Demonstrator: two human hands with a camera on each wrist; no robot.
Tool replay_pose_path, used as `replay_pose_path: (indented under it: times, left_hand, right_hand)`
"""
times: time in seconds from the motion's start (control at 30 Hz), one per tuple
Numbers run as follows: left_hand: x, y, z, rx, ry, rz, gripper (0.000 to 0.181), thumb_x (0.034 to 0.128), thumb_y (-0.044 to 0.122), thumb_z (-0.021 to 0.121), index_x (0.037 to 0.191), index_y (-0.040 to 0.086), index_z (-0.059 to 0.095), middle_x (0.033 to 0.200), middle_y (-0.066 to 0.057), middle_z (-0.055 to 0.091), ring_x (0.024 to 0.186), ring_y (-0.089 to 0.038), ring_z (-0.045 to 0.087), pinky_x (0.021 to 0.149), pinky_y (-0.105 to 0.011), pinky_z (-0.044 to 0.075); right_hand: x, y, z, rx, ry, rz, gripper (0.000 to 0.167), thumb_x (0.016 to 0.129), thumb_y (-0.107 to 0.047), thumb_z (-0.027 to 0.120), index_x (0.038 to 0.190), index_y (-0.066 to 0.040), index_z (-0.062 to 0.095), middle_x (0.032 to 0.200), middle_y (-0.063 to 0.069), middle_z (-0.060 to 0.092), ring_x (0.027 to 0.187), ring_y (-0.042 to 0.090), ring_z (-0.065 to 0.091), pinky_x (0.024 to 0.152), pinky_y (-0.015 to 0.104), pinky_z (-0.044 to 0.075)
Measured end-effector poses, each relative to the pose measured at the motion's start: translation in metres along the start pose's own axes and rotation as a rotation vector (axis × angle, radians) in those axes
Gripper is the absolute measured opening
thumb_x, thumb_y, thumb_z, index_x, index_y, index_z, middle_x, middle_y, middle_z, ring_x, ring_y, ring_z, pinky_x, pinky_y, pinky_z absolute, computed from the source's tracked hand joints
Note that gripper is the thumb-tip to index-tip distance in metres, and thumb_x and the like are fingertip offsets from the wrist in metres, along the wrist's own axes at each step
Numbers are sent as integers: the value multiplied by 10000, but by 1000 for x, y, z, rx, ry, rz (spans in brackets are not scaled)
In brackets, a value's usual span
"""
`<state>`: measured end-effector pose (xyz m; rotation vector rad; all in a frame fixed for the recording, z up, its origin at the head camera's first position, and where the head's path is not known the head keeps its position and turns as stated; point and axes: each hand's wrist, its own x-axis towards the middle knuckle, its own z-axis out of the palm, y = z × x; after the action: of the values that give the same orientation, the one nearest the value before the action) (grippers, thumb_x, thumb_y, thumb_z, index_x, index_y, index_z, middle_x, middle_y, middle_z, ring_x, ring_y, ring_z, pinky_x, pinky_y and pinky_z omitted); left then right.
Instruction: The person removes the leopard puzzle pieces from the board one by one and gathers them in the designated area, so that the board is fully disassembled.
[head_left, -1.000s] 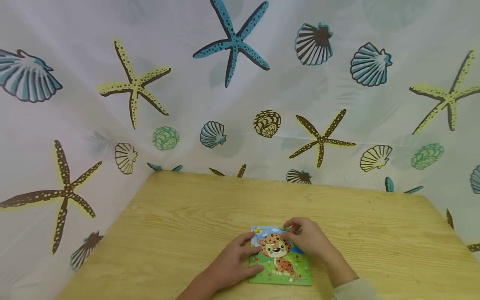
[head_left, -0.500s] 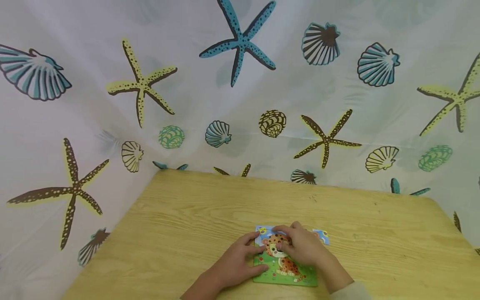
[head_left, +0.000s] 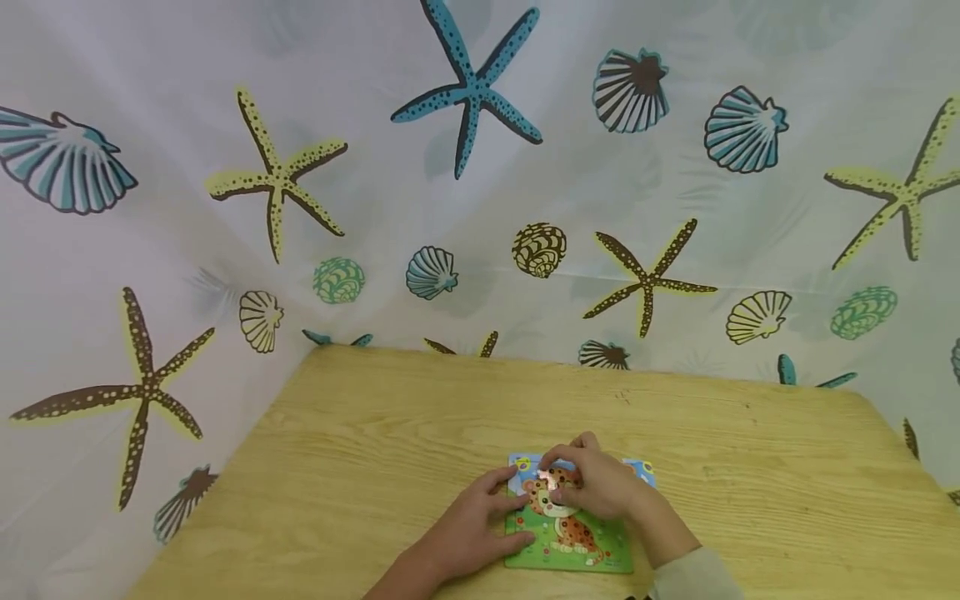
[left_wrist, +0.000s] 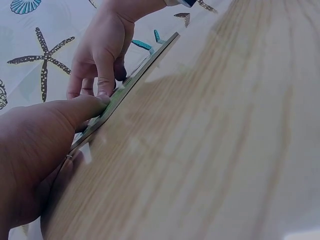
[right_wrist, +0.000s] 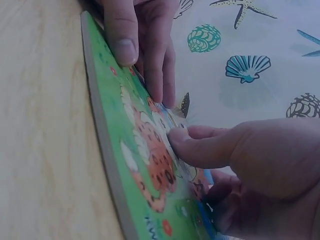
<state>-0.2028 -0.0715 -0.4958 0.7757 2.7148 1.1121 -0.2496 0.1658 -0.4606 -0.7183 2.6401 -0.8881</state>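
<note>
A flat jigsaw puzzle with a cartoon leopard on green grass and blue sky lies on the wooden table. My left hand rests on its left side, fingers spread and fairly straight, thumb on the green part. Bent over the leopard's head, my right hand pinches a puzzle piece between thumb and fingers; a bright, pale patch shows there. Its fingertips are partly hidden in the right wrist view. Beyond the right hand lies a loose blue-sky puzzle piece, partly covered by the hand.
The light wooden table stretches to the back and both sides. A white cloth printed with starfish and shells hangs behind it and along its sides.
My right hand has carried a sky piece off the upper right corner and left it right of the puzzle. It has then moved left onto the leopard's head. The left hand keeps its place.
</note>
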Motion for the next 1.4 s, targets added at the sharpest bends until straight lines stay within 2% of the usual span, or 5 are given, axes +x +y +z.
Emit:
replay_pose_path:
  times: [0.43,0.77,0.97,1.23,1.4]
  left_hand:
    - [5,1,0,29,6,4,582,894,484,723,1326,100,654,1571,-116,395,1439,-382,389,1138,-573,379]
    - [4,-3,5,9,-1,-2,582,890,484,727,1320,98,659,1577,-108,387,1447,-364,386,1135,-563,386]
    - [2,-7,7,-4,20,13,589,887,497,724,1313,95,662,1576,-116,387,1429,-362,416,1127,-547,402]
    - [0,-6,6,-36,18,10,578,892,475,729,1311,83,664,1574,-128,386,1423,-375,423,1117,-540,413]
    - [1,-5,5,-22,10,2,576,895,480,723,1319,95,660,1582,-110,377,1434,-361,412,1121,-538,411]
  right_hand:
    - [-3,17,-16,255,147,3,347,948,-143,695,1274,-49,623,1063,121,636,627,154,560,588,260,501]
    - [-22,53,-48,376,84,-62,266,1015,-199,601,1189,-4,653,947,147,661,752,275,644,640,370,560]
    - [-41,68,-70,439,43,19,316,1030,-150,565,1258,65,603,882,140,623,676,227,581,606,351,531]
    - [-65,91,-85,332,183,191,281,989,-108,624,1204,70,660,1034,153,686,844,175,657,765,333,595]
    - [-75,100,-88,266,225,271,210,969,-87,646,1121,49,694,937,105,687,797,179,622,689,317,559]
